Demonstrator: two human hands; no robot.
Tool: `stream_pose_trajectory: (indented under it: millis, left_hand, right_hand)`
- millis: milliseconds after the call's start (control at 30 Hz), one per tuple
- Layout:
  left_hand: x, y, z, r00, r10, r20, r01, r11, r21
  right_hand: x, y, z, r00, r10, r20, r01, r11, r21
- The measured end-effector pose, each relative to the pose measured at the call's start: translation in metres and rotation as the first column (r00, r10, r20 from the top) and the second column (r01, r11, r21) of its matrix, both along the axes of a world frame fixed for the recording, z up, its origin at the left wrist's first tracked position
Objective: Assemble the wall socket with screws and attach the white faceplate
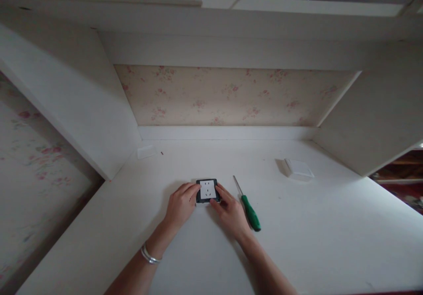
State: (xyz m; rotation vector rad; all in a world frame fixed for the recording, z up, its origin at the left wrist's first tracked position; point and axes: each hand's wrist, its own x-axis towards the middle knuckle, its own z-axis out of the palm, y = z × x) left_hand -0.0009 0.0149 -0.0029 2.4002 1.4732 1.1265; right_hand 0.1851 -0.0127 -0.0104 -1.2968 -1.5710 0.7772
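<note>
My left hand (180, 203) and right hand (230, 212) holding a socket (208, 189) by its sides, green screwdriver (251, 213) beside my right, white desk (198, 255) below

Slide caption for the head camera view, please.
Left hand and right hand hold a socket near a green-handled screwdriver on a white surface.

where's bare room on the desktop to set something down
Widest bare patch: the right of the white desktop, bordered by the green screwdriver and, behind, the white box. Another lies left of the left hand, in front of the flat white piece. Crowded: the middle, where both hands hold the socket and the screwdriver lies beside the right hand.
</note>
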Motion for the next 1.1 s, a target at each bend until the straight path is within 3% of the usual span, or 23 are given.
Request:
stream_pose_trajectory:
  millis: [200,667,933,1100]
  left_hand:
    - [-0.0008,0.0037,0.0013,0.98,0.014,0.2,-0.008,1.0,-0.03]
    - [-0.0047,0.0092,-0.0081,0.938,0.039,0.345,0.028,0.982,-0.187]
    - [-0.0032,0.0072,-0.0063,0.944,0.037,0.328,0.026,0.982,-0.185]
    - [-0.0026,0.0041,-0.0033,0.974,0.01,0.226,0.018,0.993,-0.12]
  right_hand:
    - [0.0001,0.0,-0.0009,1.0,-0.004,-0.019,0.004,1.0,0.003]
    - [0.0003,-0.0002,-0.0011,1.0,-0.004,0.004,0.003,1.0,0.025]
    - [-0.0001,0.0,-0.0011,1.0,-0.007,-0.012,0.007,1.0,0.018]
    - [0.0001,-0.0007,-0.0005,1.0,-0.013,0.003,0.013,1.0,0.028]
